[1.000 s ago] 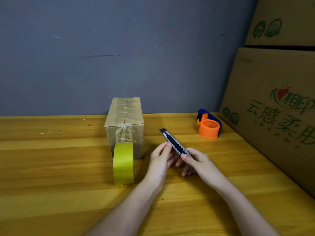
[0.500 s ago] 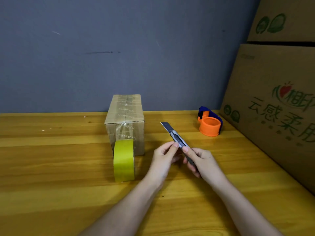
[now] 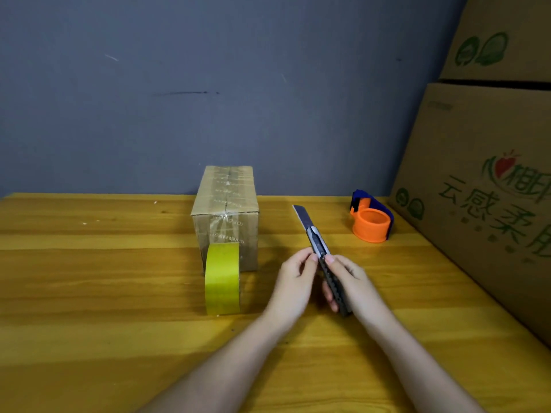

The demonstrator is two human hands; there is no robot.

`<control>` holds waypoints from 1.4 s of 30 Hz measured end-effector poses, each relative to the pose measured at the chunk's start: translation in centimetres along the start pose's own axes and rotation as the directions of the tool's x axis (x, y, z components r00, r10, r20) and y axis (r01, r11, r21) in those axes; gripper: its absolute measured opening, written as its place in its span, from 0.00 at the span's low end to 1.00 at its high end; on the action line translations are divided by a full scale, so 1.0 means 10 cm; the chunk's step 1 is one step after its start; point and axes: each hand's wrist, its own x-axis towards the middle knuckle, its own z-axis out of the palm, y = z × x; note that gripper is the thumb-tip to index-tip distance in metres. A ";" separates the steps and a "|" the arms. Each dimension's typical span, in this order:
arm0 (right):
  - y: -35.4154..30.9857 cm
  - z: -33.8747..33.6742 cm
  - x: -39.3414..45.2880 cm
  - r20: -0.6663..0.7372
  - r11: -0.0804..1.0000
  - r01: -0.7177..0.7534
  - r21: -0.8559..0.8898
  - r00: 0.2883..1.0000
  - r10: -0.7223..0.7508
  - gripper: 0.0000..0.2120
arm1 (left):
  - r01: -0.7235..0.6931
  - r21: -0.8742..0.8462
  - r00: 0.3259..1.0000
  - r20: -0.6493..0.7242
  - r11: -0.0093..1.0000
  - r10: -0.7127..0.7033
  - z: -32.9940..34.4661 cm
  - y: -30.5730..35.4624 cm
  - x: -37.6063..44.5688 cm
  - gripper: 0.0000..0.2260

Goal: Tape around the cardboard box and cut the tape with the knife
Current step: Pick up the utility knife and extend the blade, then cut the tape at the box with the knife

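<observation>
Green Chinese characters, 云感柔, mark the big carton [image 3: 489, 204] at right. Right hand [image 3: 350, 281] grips the knife [image 3: 323, 257], blade out; left hand [image 3: 295, 281] pinches its slider. Cardboard box [image 3: 225, 216] and yellow tape roll [image 3: 222, 278] stand just left of the hands

Green Chinese print on big carton [image 3: 489, 204] at right, reading in part 云感柔, further characters cut off by the frame edge. Above that, a red heart logo with green strokes and more partly cut characters. Small green round logo pair near the carton's far lower corner. Same green logo pair on upper carton [image 3: 501, 40], stacked above. Faint repeated lettering on clear tape across small box [image 3: 225, 216], centre, too blurred to read. No numbers legible anywhere.
</observation>
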 end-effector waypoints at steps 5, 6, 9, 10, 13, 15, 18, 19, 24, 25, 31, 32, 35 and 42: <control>-0.08 0.05 -0.07 -0.082 0.985 0.154 0.073 0.986 -0.148 0.13 | -0.037 0.143 0.996 0.088 0.989 0.024 -0.02 0.34 -0.14 0.11; -0.11 0.06 -0.09 -0.090 0.980 0.181 0.078 0.981 -0.174 0.13 | -0.026 0.123 0.991 0.132 0.992 0.009 -0.05 0.42 -0.20 0.14; -0.20 0.12 -0.14 -0.106 0.967 0.232 0.100 0.969 -0.222 0.13 | -0.019 0.067 0.975 0.222 0.998 0.004 -0.20 0.58 -0.34 0.24; -0.22 0.14 -0.15 -0.109 0.966 0.242 0.092 0.967 -0.232 0.13 | -0.038 0.083 0.971 0.238 0.996 0.017 -0.27 0.65 -0.38 0.24; -0.30 0.26 -0.17 -0.080 0.965 0.260 0.041 0.963 -0.256 0.13 | -0.134 0.145 0.973 0.208 0.980 0.102 -0.57 0.83 -0.47 0.17; -0.37 0.35 -0.17 -0.054 0.968 0.248 0.031 0.968 -0.246 0.14 | -0.205 0.140 0.972 0.143 0.969 0.185 -0.81 0.91 -0.50 0.11; -0.47 0.50 -0.18 -0.005 0.973 0.231 0.011 0.973 -0.231 0.15 | -0.265 0.215 0.958 -0.051 0.940 0.282 -1.18 0.89 -0.47 0.10; -0.49 0.54 -0.17 0.010 0.973 0.231 0.004 0.973 -0.231 0.15 | -0.270 0.273 0.943 -0.119 0.923 0.311 -1.29 0.84 -0.44 0.11; -0.58 0.75 -0.13 0.043 0.973 0.229 -0.019 0.973 -0.228 0.15 | -0.150 0.569 0.916 -0.228 0.808 0.330 -1.63 0.56 -0.33 0.18; -0.59 0.77 -0.12 0.044 0.974 0.226 -0.030 0.973 -0.225 0.15 | -0.115 0.577 0.930 -0.223 0.809 0.291 -1.65 0.52 -0.32 0.22; -0.62 0.83 -0.10 0.061 0.976 0.208 -0.060 0.977 -0.204 0.15 | -0.011 0.567 0.996 -0.069 0.824 0.061 -1.67 0.39 -0.26 0.35; -0.62 0.82 -0.09 0.061 0.977 0.202 -0.069 0.978 -0.198 0.15 | -0.026 0.521 0.997 -0.050 0.853 0.061 -1.68 0.38 -0.25 0.34; -0.59 0.77 -0.08 0.075 0.975 0.191 -0.113 0.980 -0.183 0.16 | -0.082 0.404 0.997 0.021 0.911 0.080 -1.69 0.36 -0.20 0.32; -0.61 0.55 -0.07 0.207 0.677 0.373 -0.635 0.926 -0.317 0.11 | -0.066 0.217 0.995 0.085 0.974 0.049 -1.71 0.29 -0.15 0.33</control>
